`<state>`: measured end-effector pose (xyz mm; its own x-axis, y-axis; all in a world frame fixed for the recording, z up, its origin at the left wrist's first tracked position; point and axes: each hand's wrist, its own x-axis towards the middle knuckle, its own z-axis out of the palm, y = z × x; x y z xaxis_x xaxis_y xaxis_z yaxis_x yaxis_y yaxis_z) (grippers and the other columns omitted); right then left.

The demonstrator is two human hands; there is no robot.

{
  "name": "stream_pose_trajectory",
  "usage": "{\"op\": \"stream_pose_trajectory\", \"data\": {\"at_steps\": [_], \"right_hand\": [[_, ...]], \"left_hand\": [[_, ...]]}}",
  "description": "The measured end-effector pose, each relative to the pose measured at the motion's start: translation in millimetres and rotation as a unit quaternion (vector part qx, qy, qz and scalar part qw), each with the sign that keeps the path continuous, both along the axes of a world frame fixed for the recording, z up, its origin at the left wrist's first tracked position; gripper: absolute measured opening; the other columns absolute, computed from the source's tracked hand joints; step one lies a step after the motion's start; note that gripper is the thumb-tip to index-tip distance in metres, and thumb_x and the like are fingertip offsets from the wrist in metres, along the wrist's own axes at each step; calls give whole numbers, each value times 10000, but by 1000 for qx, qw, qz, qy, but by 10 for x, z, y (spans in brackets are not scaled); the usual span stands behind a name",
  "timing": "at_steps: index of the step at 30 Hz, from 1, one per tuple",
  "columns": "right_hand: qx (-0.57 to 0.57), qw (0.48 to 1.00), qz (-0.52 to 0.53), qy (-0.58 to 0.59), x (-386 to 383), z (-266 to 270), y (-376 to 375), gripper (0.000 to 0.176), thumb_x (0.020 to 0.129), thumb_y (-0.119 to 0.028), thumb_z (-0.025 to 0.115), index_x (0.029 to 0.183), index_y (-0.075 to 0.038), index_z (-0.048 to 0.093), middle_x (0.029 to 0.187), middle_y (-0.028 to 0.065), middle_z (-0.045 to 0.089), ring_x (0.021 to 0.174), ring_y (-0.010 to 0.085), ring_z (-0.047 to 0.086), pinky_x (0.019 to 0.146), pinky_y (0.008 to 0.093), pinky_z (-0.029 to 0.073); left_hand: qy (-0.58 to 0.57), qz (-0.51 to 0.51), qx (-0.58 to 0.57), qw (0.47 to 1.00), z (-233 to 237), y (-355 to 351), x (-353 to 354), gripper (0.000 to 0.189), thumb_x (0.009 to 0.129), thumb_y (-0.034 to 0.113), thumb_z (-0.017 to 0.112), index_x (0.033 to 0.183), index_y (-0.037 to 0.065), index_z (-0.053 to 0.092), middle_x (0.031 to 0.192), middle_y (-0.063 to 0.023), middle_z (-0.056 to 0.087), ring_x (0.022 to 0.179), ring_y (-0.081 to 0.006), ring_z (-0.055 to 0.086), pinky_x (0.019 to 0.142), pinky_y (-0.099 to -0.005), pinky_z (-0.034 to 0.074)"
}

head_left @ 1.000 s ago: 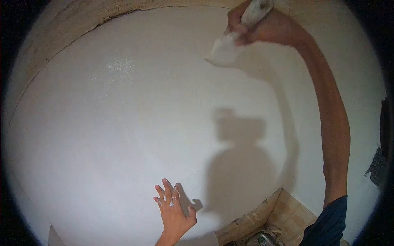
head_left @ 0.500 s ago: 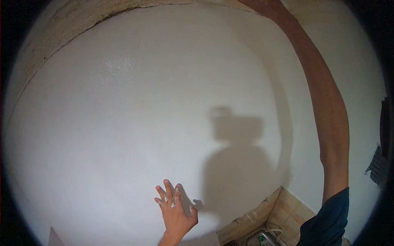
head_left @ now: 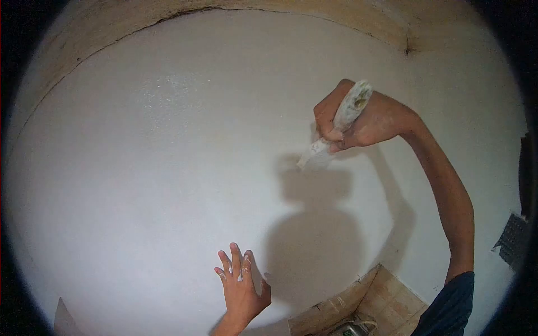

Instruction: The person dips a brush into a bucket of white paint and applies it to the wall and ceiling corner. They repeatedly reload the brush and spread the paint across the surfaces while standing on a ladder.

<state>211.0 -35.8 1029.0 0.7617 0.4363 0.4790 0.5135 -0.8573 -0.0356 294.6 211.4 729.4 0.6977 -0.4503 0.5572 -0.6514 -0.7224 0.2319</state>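
My right hand [head_left: 383, 119] is closed round the paint-smeared handle of a paintbrush [head_left: 352, 105]. The brush points down and left, with its bristle end at the white wall [head_left: 168, 185]. A small patch of wet-looking speckles shines on the upper left of that wall. Lower down, my left hand [head_left: 242, 295] is open, fingers spread and pointing up, lying against or very close to the wall. White paint marks its fingers, and it holds nothing.
Brownish ceiling [head_left: 129, 22] meets the wall along a dark crack. At the bottom right are beige tiles [head_left: 392, 297] and a partly hidden metal object [head_left: 348, 329]. A dark grey textured piece [head_left: 513, 238] is at the right edge. Shadows of head and arm fall on the wall.
My right hand has come down from above the top edge into view, bringing the paintbrush to mid-wall. My left hand stays nearly in place, and the view has shifted slightly.
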Motion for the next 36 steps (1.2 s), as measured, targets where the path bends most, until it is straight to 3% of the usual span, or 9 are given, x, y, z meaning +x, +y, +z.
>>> {"op": "stream_pose_trajectory", "data": {"at_steps": [7, 9, 12, 21, 24, 30, 33, 35, 36], "right_hand": [[-8, 986, -49, -161, 159, 494, -45, 283, 587, 30, 755, 620, -48, 485, 681, 27, 593, 831, 145, 641, 748, 333, 529], [11, 935, -34, -352, 219, 701, -92, 254, 645, -26, 747, 665, -48, 495, 716, 11, 590, 777, 146, 615, 709, 330, 513], [50, 946, 19, -320, 114, 1079, 38, 226, 649, 38, 709, 659, -59, 505, 657, 9, 577, 639, 108, 514, 587, 293, 442], [-93, 925, -12, -369, 106, 1469, 216, 221, 641, -20, 711, 631, -55, 493, 585, -12, 540, 578, 94, 487, 557, 283, 424], [-17, 923, 33, -384, 45, 1532, 167, 193, 660, -77, 690, 648, -57, 498, 606, -3, 540, 576, 102, 474, 543, 285, 413], [-64, 870, 254, -416, 224, 1017, 45, 235, 727, -120, 716, 695, -50, 493, 727, 3, 577, 699, 151, 568, 658, 304, 485], [-131, 879, 154, -432, 367, 603, -75, 252, 768, -190, 683, 695, -62, 479, 715, -2, 554, 635, 156, 516, 610, 287, 454], [-99, 896, 228, -368, 239, 243, -30, 211, 730, -206, 697, 695, -87, 527, 725, -13, 567, 651, 145, 550, 592, 277, 457], [-98, 922, 158, -339, 161, -5, 9, 178, 699, -200, 704, 698, -106, 553, 728, -22, 578, 657, 138, 564, 587, 276, 462]], "left_hand": [[9, -18, 2, 1000, 3, 30, 39, 861, 649, 113, 703, 1382, 24, 260, 1501, -284, 44, 1350, -558, 15, 991, -735, 141], [15, -20, -1, 1000, -17, 33, 37, 859, 648, 119, 700, 1382, 26, 264, 1499, -285, 48, 1348, -560, 15, 989, -737, 141], [1, -23, -4, 1000, -7, 51, 55, 864, 644, 126, 694, 1388, 28, 267, 1501, -281, 36, 1346, -565, 13, 981, -742, 149], [4, -46, -18, 999, 45, 64, -25, 759, 685, 153, 674, 1345, -40, 355, 1492, -302, 56, 1341, -571, 12, 951, -762, 171], [9, -57, -26, 998, 122, 67, -102, 747, 690, 123, 672, 1345, -40, 352, 1499, -289, 41, 1350, -556, 15, 957, -759, 172], [23, -75, -30, 996, 66, 106, -70, 738, 708, 105, 671, 1353, -30, 340, 1516, -249, 27, 1381, -487, 35, 981, -742, 168], [35, -77, -24, 996, 94, 96, -83, 732, 710, 116, 677, 1348, -27, 347, 1518, -240, 32, 1389, -467, 39, 985, -737, 172], [43, -81, -34, 995, 126, 96, -88, 717, 718, 115, 670, 1342, -29, 346, 1513, -253, 25, 1379, -492, 34, 979, -744, 165], [41, -82, -36, 995, 139, 88, -110, 717, 718, 115, 670, 1342, -29, 346, 1513, -253, 25, 1379, -491, 34, 979, -744, 165]]}}
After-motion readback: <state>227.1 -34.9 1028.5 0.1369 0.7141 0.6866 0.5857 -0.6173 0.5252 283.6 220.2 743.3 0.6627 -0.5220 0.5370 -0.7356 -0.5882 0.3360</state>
